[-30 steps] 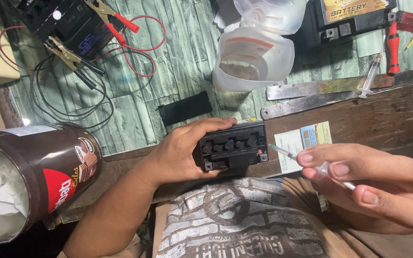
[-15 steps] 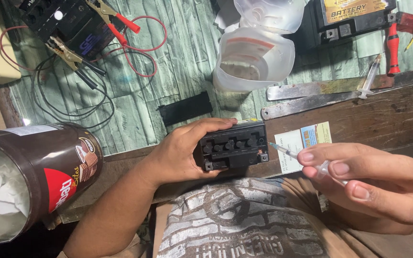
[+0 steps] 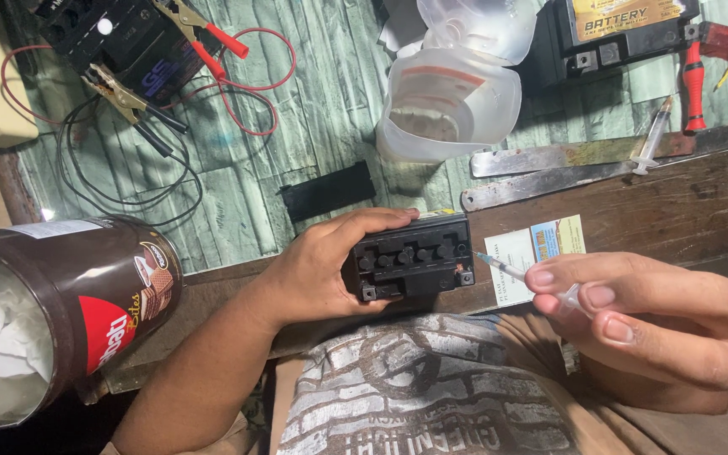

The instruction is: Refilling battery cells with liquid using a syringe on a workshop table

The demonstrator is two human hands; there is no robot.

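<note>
Two hands are busy: my left hand (image 3: 313,274) grips the small black battery (image 3: 409,263) at the bench (image 3: 634,198) edge, exactly where it was a second ago. My right hand (image 3: 646,324) pinches the syringe (image 3: 511,270); its needle has crept slightly nearer the battery's right end, not touching, and the fingers have curled tighter, so I judge I'm lining up.

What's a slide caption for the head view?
Left hand holds a small black battery; right hand points a syringe at it.
</note>
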